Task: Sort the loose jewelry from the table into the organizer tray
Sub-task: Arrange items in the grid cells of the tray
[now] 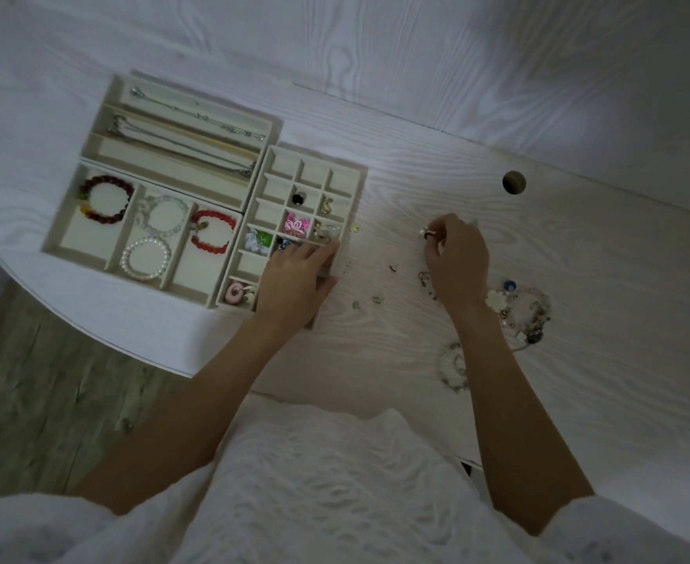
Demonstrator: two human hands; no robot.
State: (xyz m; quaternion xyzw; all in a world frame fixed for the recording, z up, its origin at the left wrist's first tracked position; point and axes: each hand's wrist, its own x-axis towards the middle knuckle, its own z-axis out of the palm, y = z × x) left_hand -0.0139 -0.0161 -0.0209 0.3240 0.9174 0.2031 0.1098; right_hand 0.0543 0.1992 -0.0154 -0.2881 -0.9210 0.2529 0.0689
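Head view shows the cream, felt-lined organizer tray [357, 173] partly filled: beaded bracelets, thin chains and several small pieces already sit in compartments. Left hand [294, 278] rests with relaxed fingers on the small-grid section's near corner. Right hand [455, 258] pinches a small gold ring with a pale stone [428, 233] above the white wood-grain table [579, 278]. Loose earrings and a tangled heap of beaded jewelry [526, 315] remain unsorted beside the right wrist, so roughly half seems done.

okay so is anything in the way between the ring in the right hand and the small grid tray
Nothing blocks the table between the ring pinched by the right hand and the grid tray. The left hand covers its near-right cells; the far cells are open.
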